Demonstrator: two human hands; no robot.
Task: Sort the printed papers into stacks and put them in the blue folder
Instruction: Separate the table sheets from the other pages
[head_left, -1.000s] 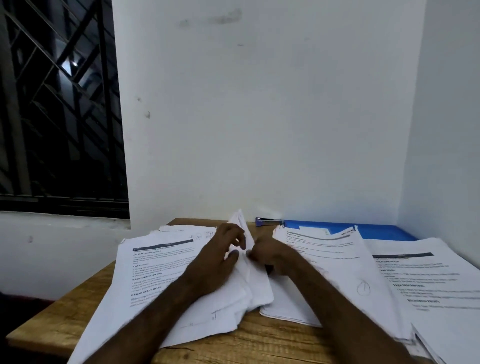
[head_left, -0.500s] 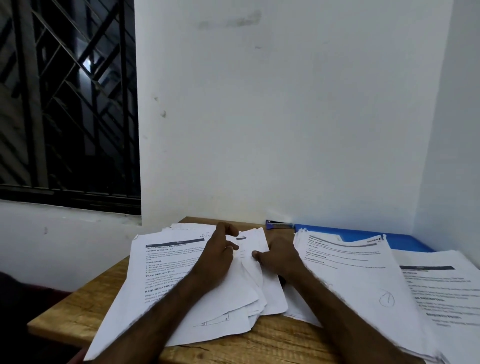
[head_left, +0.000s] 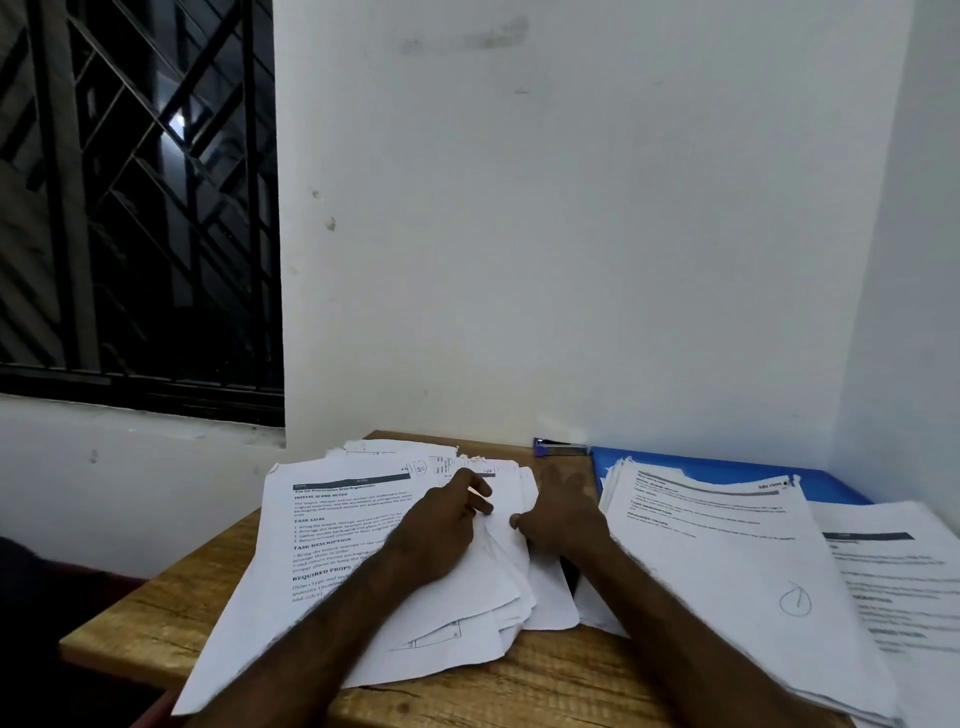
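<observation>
- The left hand (head_left: 441, 525) is planted on the loose bunch of white printed paper sheets (head_left: 511, 577) in the middle. Its fingers are bent, and the top sheets look pinched near their far end.
- The right hand (head_left: 563, 514) is laid flatter, with the fingers stretched toward the wall and the thumb pushed against the bunch's right edge. Nothing is seen wrapped in it, so it's more a brace than a grip.
- Best guess why: the bunch is hemmed in from both sides so the ragged edges can be squared up, or so one sheet can be peeled off for sorting.
- The bunch is lying flat on the brown wooden table (head_left: 156, 618), fanned out at the near end. Its long axis is run roughly from the near edge to the wall.
- It's overlapped onto the left pile of white sheets with bold black headings (head_left: 332, 525). The text there can be read from the person's side, so the page tops are pointed at the wall.
- To the right, a thicker white stack with a circled pen mark (head_left: 727, 551) is parked, with another printed stack (head_left: 893, 577) beyond it.
- The flat blue plastic folder (head_left: 841, 488) is found at the back right, half buried under that thicker stack. No filed papers can be made out, so filing is judged not started.
- A small blue stapler (head_left: 561, 448) is left by the wall, just beside the folder.
</observation>
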